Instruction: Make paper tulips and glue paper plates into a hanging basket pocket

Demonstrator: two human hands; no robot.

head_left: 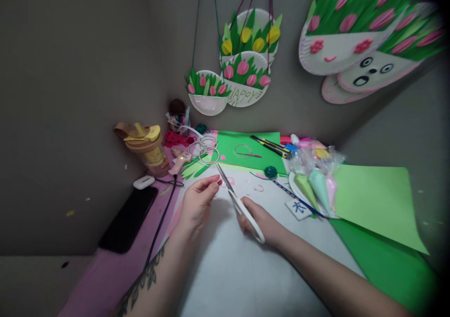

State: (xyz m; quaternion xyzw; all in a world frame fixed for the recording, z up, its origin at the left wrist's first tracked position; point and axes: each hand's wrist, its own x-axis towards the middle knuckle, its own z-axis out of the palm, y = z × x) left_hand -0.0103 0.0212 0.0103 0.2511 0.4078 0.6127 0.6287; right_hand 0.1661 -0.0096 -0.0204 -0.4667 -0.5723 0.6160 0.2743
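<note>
Scissors (242, 208) fill my right grip (264, 217), blades aimed toward eleven o'clock. My left grip (198, 200) pinches a small pinkish scrap (220, 182) just beside the blades, above the white sheet (225, 270) — whether steel touches it, I cannot tell. I take the step in hand to be trimming this scrap; a clean snip calls for a steady pinch, fingertips clear of the edges. From my grips, metal rings (209, 147) lie near twelve o'clock, pink outlines (258, 187) at one, a green piping bag (305, 190) at three.
</note>
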